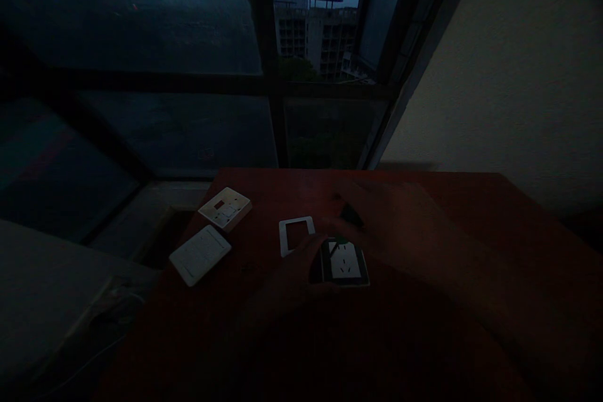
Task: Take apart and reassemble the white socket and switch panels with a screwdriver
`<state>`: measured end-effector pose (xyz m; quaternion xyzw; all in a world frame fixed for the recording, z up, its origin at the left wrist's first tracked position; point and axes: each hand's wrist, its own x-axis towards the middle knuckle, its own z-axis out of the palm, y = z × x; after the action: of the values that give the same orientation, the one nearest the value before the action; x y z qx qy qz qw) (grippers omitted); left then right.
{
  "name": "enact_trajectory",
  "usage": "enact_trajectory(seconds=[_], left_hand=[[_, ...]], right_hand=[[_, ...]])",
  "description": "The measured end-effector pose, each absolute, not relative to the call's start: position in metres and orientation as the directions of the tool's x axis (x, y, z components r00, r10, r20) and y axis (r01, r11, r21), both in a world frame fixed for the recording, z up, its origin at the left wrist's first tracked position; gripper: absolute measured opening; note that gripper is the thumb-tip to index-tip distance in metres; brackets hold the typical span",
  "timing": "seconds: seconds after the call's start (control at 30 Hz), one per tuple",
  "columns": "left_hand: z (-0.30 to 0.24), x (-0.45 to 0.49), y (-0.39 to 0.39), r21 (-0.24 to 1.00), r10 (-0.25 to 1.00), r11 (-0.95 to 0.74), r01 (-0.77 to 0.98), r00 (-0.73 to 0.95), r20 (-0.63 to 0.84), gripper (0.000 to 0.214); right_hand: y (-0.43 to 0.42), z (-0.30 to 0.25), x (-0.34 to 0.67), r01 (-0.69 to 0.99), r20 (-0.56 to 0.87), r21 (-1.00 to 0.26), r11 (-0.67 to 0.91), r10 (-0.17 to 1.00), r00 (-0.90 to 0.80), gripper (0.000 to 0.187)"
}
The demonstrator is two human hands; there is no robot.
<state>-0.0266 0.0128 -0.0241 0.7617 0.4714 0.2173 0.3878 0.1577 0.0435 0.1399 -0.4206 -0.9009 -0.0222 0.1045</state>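
Observation:
In the dim head view, a wall socket (347,267) with a white face and dark surround lies on the reddish table. My left hand (296,273) grips its left side, fingers and thumb closed around that edge. Above the socket, my right hand (391,217) is closed around a screwdriver (351,215) with a dark and green handle. The screwdriver slants down to the upper left part of the socket face; whether its tip sits in a screw is too dark to tell. A white cover frame (283,242) lies flat just beyond my left hand.
A white mounting box (227,208) and a white rectangular plate (200,255) lie near the left edge of the wooden table (447,201). Windows (179,125) stand behind the table, one pane open. A pale wall (509,75) rises at the right. A thin cable (94,358) runs low at the left.

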Motion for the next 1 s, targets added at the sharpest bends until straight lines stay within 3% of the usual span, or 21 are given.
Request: enact_trajectory(seconds=[0.07, 0.2, 0.27, 0.4, 0.6, 0.77, 1.0], left_hand=[[-0.024, -0.026, 0.013, 0.797, 0.887, -0.265, 0.542, 0.461, -0.019, 0.089], [-0.025, -0.026, 0.013, 0.803, 0.88, -0.29, 0.521, 0.475, 0.009, 0.082], [-0.027, -0.027, 0.013, 0.794, 0.882, -0.289, 0.535, 0.471, 0.003, 0.084], [-0.028, -0.027, 0.013, 0.791, 0.888, -0.264, 0.551, 0.46, -0.024, 0.088], [-0.03, -0.026, 0.013, 0.802, 0.884, -0.282, 0.526, 0.467, 0.005, 0.085], [-0.027, -0.027, 0.012, 0.791, 0.895, -0.253, 0.558, 0.445, -0.028, 0.089], [-0.023, -0.027, 0.013, 0.797, 0.884, -0.278, 0.536, 0.467, -0.006, 0.083]], right_hand=[[0.04, 0.14, 0.157, 0.772, 0.217, -0.038, 0.635, 0.759, -0.614, 0.019], [0.036, 0.142, 0.155, 0.659, 0.183, -0.164, 0.734, 0.679, -0.71, 0.015], [0.038, 0.143, 0.154, 0.662, 0.159, -0.142, 0.736, 0.677, -0.719, 0.013], [0.044, 0.144, 0.152, 0.791, 0.153, -0.004, 0.611, 0.782, -0.604, 0.022], [0.046, 0.145, 0.158, 0.686, 0.138, -0.154, 0.711, 0.703, -0.698, 0.016], [0.048, 0.139, 0.155, 0.785, 0.181, -0.06, 0.617, 0.78, -0.599, 0.028], [0.04, 0.145, 0.149, 0.685, 0.149, -0.135, 0.716, 0.698, -0.701, 0.021]])
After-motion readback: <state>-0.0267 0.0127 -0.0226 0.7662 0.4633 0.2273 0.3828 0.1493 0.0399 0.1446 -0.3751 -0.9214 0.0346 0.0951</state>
